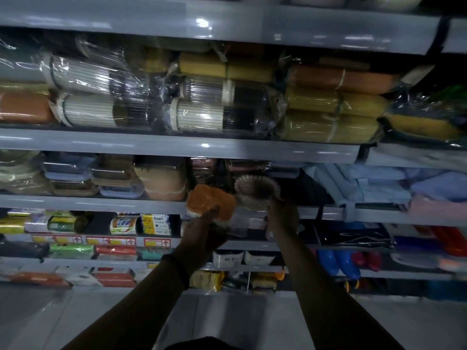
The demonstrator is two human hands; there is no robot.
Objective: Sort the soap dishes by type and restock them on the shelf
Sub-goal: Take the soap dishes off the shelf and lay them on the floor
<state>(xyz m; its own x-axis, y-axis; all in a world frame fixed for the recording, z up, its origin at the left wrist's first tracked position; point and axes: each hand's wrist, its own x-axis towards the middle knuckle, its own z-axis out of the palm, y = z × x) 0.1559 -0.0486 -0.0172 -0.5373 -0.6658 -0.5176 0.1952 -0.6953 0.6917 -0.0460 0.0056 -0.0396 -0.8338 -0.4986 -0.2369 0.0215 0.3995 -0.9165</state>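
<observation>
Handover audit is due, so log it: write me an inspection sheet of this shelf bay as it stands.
Surface: grey shelf at hand height, packed with wrapped stacks of lidded boxes.
Job's things: orange soap dish and clear scalloped soap dish, both held up at the shelf's front edge.
Clutter: rolled mats above; bag rolls below; folded blue cloths to the right.
Hands: left hand grips the orange dish; right hand holds the clear one from below; fingers blurred.
Cables: nothing seen.
Surroundings: dim store aisle, pale floor.
</observation>
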